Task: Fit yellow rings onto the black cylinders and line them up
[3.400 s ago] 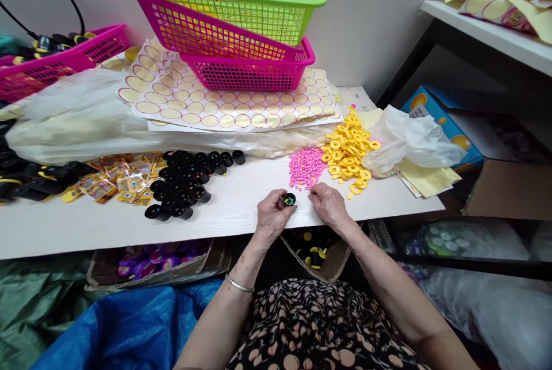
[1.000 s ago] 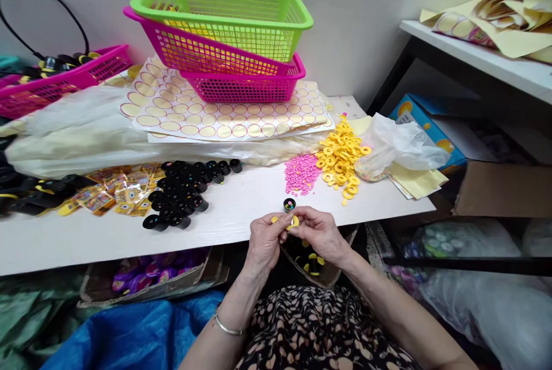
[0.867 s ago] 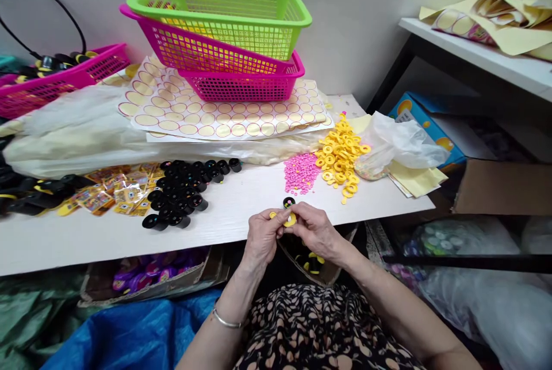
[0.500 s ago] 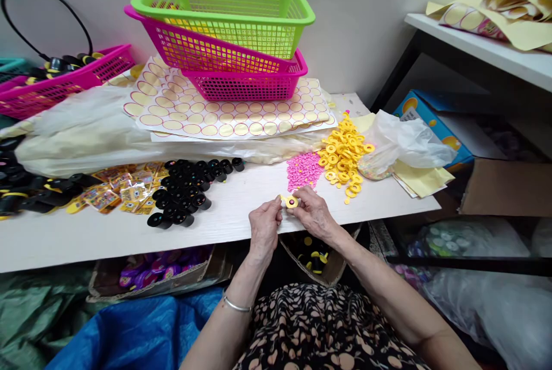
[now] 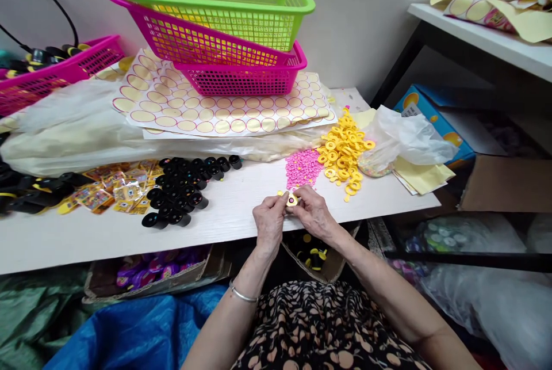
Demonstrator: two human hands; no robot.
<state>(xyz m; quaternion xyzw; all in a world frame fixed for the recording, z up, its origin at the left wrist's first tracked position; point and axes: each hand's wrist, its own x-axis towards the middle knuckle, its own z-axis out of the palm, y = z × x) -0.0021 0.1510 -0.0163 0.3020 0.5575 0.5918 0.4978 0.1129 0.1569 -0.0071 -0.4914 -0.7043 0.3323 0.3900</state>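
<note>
Close to the table's front edge, my two hands meet at a small yellow ring (image 5: 292, 200) with a dark centre. My right hand (image 5: 314, 209) pinches it from the right. My left hand (image 5: 271, 217) is closed, its thumb and fingertips pressed against the ring's left side; whether a smaller piece is also between them is hidden. Just beyond the fingers lie a patch of small pink pieces (image 5: 303, 167) and a heap of yellow rings (image 5: 342, 148). Black cylindrical cups (image 5: 179, 191) stand grouped to the left.
Shiny printed packets (image 5: 123, 189) lie left of the cups. Stacked green (image 5: 233, 10) and pink baskets (image 5: 245, 82) rest on sticker sheets (image 5: 194, 114) at the back. A plastic bag (image 5: 405, 134) sits right. Below the table edge is a box (image 5: 334, 268) holding black-and-yellow pieces.
My left hand has moved right, its fingertips closing onto the yellow ring. My right hand keeps its pinch almost in place. The view has shifted slightly.
</note>
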